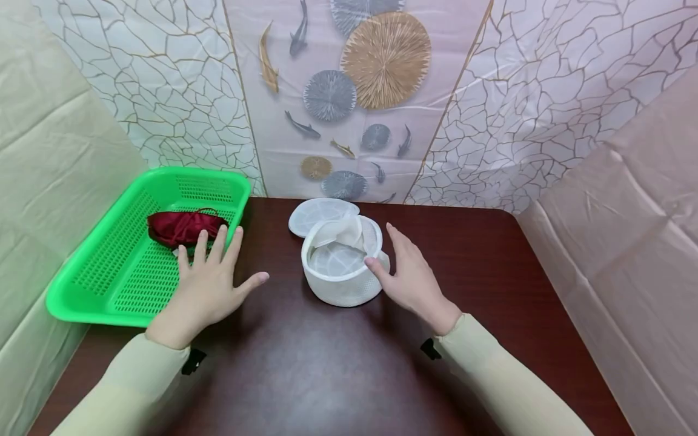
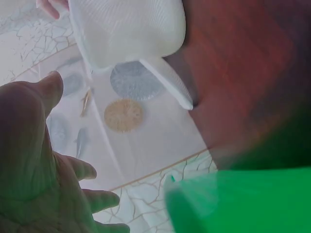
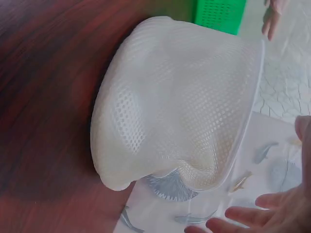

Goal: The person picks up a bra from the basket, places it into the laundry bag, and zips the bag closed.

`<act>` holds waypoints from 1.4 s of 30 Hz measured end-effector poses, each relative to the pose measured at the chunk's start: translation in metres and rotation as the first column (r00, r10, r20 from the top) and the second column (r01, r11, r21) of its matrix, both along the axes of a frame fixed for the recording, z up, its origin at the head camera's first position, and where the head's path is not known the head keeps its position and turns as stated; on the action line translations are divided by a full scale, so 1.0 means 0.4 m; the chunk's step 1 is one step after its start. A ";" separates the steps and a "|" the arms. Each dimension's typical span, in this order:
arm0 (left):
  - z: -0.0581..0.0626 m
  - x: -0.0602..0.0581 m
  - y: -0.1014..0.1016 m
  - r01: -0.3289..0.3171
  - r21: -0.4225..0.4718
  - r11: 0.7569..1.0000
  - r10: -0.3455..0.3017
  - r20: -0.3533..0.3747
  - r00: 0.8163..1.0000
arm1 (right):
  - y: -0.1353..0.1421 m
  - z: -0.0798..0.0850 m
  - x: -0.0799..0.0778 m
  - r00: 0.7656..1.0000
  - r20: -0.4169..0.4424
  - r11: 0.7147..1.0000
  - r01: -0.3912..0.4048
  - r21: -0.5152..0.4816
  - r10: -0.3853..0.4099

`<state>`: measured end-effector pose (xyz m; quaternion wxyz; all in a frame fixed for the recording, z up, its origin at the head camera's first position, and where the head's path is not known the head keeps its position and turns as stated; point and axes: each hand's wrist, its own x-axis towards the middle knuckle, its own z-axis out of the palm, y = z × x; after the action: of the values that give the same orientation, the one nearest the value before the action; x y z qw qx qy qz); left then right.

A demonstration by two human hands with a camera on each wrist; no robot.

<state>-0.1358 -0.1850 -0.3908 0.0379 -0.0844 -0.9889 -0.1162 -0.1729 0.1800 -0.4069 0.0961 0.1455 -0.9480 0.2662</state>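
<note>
A round white mesh laundry bag (image 1: 349, 289) stands upright on the table, its top unzipped and a white fold of cloth inside the rim. The round mesh lid (image 1: 322, 215) leans out behind it. My right hand (image 1: 411, 281) hovers at the bag's right side with fingers extended and thumb by the rim; the right wrist view shows a gap between fingers and mesh. My left hand (image 1: 209, 287) is spread, palm down, over the near right side of the green basket (image 1: 87, 312), holding nothing. Beyond its fingertips lies a dark red satin garment (image 1: 182, 227) with thin straps, in the basket.
The dark brown table (image 1: 463, 242) meets a patterned back wall (image 1: 185, 79). Pale cloth walls close in the left and right sides (image 1: 616, 200). The basket takes up the table's left side.
</note>
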 end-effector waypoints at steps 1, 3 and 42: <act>0.008 -0.004 -0.003 -0.001 0.001 1.000 0.001 0.010 1.000 | 0.001 0.004 -0.002 1.000 0.026 0.997 -0.002 -0.071 0.004; 0.022 -0.011 -0.013 -0.003 0.005 1.000 0.003 0.022 1.000 | 0.003 0.009 -0.009 0.997 0.082 0.978 0.006 -0.208 0.011; 0.048 -0.235 -0.209 -0.047 0.073 0.996 0.024 0.295 0.955 | -0.017 -0.062 -0.079 0.853 0.518 0.505 0.421 -0.754 0.063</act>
<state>-0.2298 -0.2686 -0.3715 -0.1038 -0.0468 -0.9796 -0.1658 -0.2045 0.1733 -0.4316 -0.0568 -0.0941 -0.6981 0.7075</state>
